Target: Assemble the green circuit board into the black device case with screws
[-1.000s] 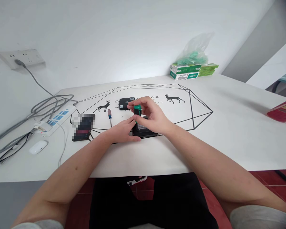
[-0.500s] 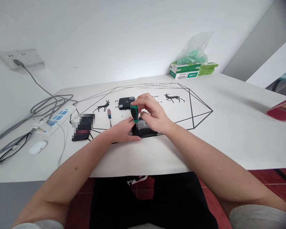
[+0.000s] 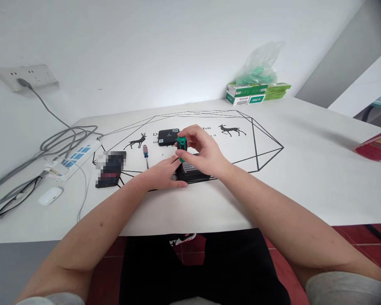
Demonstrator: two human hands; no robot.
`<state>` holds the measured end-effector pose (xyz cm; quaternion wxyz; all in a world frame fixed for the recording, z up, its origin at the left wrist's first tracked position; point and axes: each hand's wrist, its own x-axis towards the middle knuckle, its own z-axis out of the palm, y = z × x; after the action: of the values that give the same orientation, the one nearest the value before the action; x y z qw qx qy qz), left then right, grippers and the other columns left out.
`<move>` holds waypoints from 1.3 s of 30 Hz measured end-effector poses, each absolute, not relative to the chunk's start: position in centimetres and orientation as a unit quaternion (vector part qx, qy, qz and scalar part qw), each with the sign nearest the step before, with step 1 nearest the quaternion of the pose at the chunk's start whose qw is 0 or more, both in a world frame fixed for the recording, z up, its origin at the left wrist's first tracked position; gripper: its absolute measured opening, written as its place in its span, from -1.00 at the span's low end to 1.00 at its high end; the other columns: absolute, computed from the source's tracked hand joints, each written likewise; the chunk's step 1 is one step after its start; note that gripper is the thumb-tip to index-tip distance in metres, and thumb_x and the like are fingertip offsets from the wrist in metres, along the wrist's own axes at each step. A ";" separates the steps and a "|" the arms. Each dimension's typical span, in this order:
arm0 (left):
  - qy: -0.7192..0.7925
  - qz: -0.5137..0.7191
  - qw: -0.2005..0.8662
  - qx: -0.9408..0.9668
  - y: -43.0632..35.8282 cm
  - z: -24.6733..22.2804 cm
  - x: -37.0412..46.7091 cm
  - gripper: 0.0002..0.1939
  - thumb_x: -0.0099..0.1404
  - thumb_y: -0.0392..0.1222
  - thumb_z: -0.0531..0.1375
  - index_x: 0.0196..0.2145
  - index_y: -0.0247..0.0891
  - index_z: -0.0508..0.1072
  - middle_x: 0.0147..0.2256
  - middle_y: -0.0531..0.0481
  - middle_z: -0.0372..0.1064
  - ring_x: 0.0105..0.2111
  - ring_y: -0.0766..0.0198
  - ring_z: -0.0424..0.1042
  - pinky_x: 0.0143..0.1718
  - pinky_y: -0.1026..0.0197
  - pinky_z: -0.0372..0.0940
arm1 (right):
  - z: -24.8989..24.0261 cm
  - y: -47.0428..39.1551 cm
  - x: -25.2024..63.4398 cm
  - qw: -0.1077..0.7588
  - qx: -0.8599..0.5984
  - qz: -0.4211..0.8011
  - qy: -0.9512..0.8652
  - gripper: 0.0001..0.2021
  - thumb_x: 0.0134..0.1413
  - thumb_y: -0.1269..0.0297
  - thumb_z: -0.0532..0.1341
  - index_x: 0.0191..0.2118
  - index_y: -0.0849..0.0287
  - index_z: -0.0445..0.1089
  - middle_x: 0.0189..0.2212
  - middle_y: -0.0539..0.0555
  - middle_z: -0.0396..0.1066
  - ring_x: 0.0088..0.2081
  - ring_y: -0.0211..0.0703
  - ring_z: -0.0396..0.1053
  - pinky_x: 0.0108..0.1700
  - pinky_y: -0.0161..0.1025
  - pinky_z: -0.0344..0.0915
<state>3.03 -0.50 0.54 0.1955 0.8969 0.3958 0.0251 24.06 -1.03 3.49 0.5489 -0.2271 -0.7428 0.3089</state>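
A green-and-black screwdriver [image 3: 182,149] is gripped by its handle in my right hand [image 3: 206,151], with the thumb in front and the fingers behind. It stands roughly upright over the left part of a black boxy device [image 3: 195,176]; its tip is hidden. A printed label shows on the device's top, partly under my right hand. My left hand [image 3: 161,173] holds the device at its left side, thumb along the near edge and fingers toward the far edge. Just beyond lies a flat black case [image 3: 167,139] with small stickers. A second screwdriver [image 3: 145,154] with a pinkish handle lies to the left.
On the left are a phone [image 3: 111,169], a power strip [image 3: 79,159] with coiled grey cable, a white earbud case [image 3: 51,196] and eyeglasses [image 3: 17,198]. Green-and-white boxes [image 3: 246,94] under a plastic bag stand at the back. A red package [image 3: 376,146] sits far right.
My right fingers have shifted around the screwdriver handle, with the thumb now on its front. The handle has moved slightly right and its top tilts toward me. My left hand and the device stay put.
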 end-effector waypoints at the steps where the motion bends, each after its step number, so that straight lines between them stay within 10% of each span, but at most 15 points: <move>1: 0.399 0.022 0.195 0.896 -0.5 0.5 3.0 0.02 0.39 0.38 0.24 0.54 -0.26 0.07 0.55 -0.36 -0.01 0.44 -0.34 0.22 0.34 -0.16 0.27 | 3.5 -1.0 24.1 0.551 -0.228 0.307 -0.742 -0.68 0.19 0.27 0.36 0.04 -0.04 0.41 -0.05 0.05 0.41 -0.06 -0.10 0.50 0.04 0.03 0.56; 18: 0.383 0.066 0.205 0.898 -0.2 -0.3 2.7 0.02 0.35 0.42 0.29 0.51 -0.23 0.15 0.50 -0.38 0.10 0.49 -0.32 0.14 0.42 -0.22 0.19 | 3.4 -0.8 24.3 0.599 -0.259 0.262 -0.712 -0.70 0.23 0.18 0.36 0.05 -0.05 0.39 -0.05 0.05 0.39 -0.07 -0.08 0.47 -0.02 -0.01 0.55; 28: 0.354 0.236 0.106 0.899 0.6 -0.7 2.7 -0.81 0.51 -0.10 0.17 -0.27 -0.16 0.51 0.15 -0.18 0.53 0.20 -0.02 0.45 0.33 -0.13 0.31 | 3.0 0.1 24.0 0.648 -0.272 0.267 -0.659 -0.62 0.26 0.06 0.38 0.09 -0.06 0.31 0.05 0.09 0.40 0.01 -0.07 0.52 0.00 -0.05 0.59; 39: 0.562 0.186 0.034 0.805 3.9 -1.6 0.2 -0.68 0.50 -0.27 0.07 -0.07 -0.17 0.64 0.10 -0.18 0.56 0.15 -0.11 0.47 0.33 -0.28 0.24 | 2.9 1.2 24.8 0.615 -0.363 0.210 -0.668 -0.66 0.25 0.18 0.33 0.12 -0.01 0.40 0.09 0.13 0.47 -0.02 -0.04 0.51 0.01 0.03 0.60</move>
<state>0.19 3.88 -1.64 0.0344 0.8054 0.5618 0.1857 24.85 1.22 2.86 0.6153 -0.3630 -0.6675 0.2099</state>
